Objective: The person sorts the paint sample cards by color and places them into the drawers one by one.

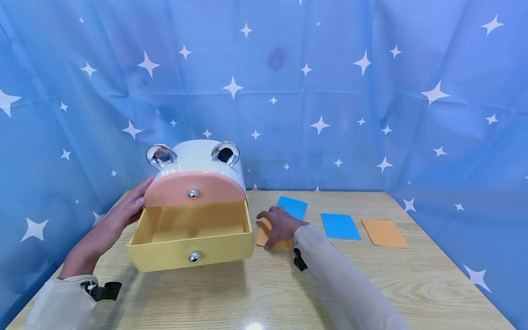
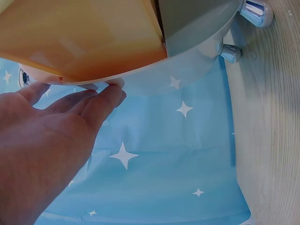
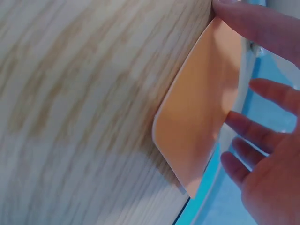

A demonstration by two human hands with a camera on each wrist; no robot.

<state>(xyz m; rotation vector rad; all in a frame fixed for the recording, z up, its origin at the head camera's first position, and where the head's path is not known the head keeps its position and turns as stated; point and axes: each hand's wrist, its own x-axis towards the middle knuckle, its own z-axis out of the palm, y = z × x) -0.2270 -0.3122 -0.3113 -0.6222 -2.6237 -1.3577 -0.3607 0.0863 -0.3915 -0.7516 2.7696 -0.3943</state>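
Resting left hand (image 1: 119, 215): At left, fingers reach out loosely with their tips against the left side of a cabinet, gripping nothing.

Animal-faced cabinet (image 1: 198, 156): White and glossy with two silver-rimmed eyes, it stands left of center, the pink upper drawer (image 1: 173, 190) closed.

Yellow lower drawer (image 1: 161, 253): Pulled out toward the near side, it shows a silver knob (image 1: 194, 256) on its front.

Near orange card (image 3: 199, 103): Just right of the drawer's right side, it lies beneath the right hand (image 1: 282, 224), which is much the nearer of the two; the left is well apart, on the opposite side of the cabinet. Fingers cover part of the card, so its long axis cannot be told.

Spread right hand: Held wide over the card, fingers apart, the thumb at the near edge and a fingertip at the far one.

Left blue card (image 1: 294, 206): Just beyond the hand, on its far side, partly hidden.

Right blue card (image 1: 341, 227): Flat, right of the hand.

Right orange card (image 1: 385, 233): Farthest right on the wood-grain tabletop (image 1: 433, 284), before a starry blue curtain (image 1: 276, 114).
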